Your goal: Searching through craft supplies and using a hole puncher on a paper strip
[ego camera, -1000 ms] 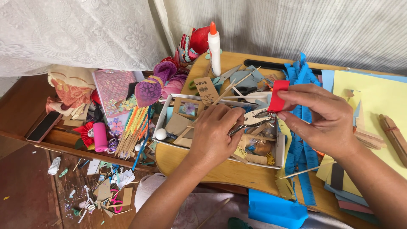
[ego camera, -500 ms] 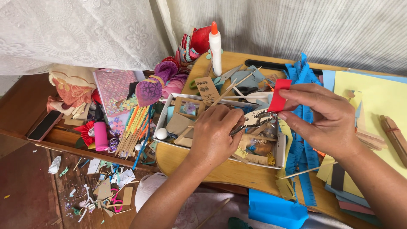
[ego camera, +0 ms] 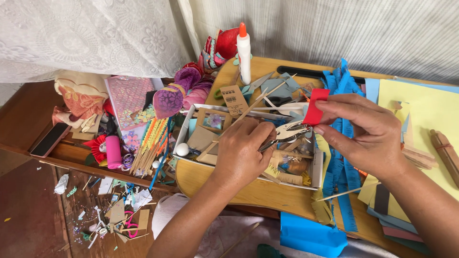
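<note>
A small piece of red paper (ego camera: 315, 108) is held up over the right end of a shallow white box (ego camera: 313, 168), near the middle of the wooden tabletop (ego camera: 248, 193). The right hand (ego camera: 366, 131) pinches the paper between thumb and forefinger, with the fingers closed on its right edge. The left hand (ego camera: 244, 155) is closed around the handles of a metal hole punch (ego camera: 289, 131), and the head of the punch meets the lower edge of the red paper. The box under both hands is full of cardboard scraps and thin wooden sticks. Just beside the box on the right lie blue fringed paper strips (ego camera: 340, 157), and further right some yellow sheets (ego camera: 425, 114). Behind the box stands a white glue bottle (ego camera: 244, 55) with an orange cap.
</note>
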